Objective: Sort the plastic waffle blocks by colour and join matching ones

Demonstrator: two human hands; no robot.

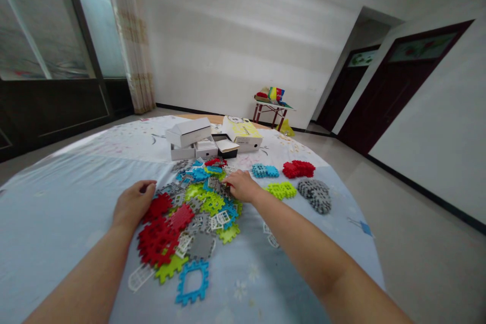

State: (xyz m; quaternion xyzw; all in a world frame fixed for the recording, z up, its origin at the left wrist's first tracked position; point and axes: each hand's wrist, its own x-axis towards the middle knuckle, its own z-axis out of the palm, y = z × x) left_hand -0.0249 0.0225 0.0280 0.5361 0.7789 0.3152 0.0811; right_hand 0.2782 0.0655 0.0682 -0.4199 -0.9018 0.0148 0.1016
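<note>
Near side of the heap (pixel 212 203): a blue frame (pixel 192 282) lies flat on the table (pixel 68 197); its rim would lift easily.
Left hand (pixel 134 204): beside the red pieces (pixel 157 243), fingers loosely curled; whether its grip has anything, I cannot tell. Lightly steadying the heap would help.
Right hand (pixel 243 186): fingers bent down by grey pieces (pixel 216 185); grip partly closed, contents unclear. Best raise pieces straight up, lest teeth snag.
Right piles: green (pixel 281 191), grey (pixel 315 193), blue (pixel 265 170), red (pixel 298 168); gaps between colours are worth preserving.
Far boxes (pixel 190 131): beyond the heap.
</note>
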